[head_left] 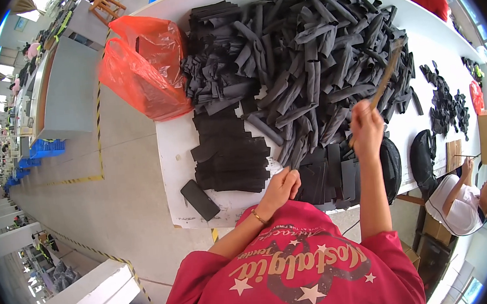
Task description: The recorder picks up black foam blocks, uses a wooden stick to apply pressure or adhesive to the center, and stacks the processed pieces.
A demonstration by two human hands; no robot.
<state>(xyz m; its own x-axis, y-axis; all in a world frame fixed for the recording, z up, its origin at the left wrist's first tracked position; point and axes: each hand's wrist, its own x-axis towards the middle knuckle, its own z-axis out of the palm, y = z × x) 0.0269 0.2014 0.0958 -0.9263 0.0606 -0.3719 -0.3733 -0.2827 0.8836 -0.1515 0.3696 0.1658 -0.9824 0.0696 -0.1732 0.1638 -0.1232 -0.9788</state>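
My right hand (367, 125) is closed round a thin wooden stick (386, 77), raised over the work table and slanting up to the right. Near the table's front edge, my left hand (281, 188) is closed, with its fingers at the lower end of a dark fabric tube (297, 154). Ahead of both hands spreads a big heap of rolled black fabric tubes (328, 58). Left of my left hand lie flat, overlapping black fabric pieces (230, 162). More flat black pieces (314, 182) lie between my hands, close to my body.
A red plastic bag (146, 68) stands at the table's far left corner. A black phone (199, 200) lies at the near left corner. On the right are a black bag (423, 159) and small black pieces (441, 103). A person in white (459, 202) sits at the right.
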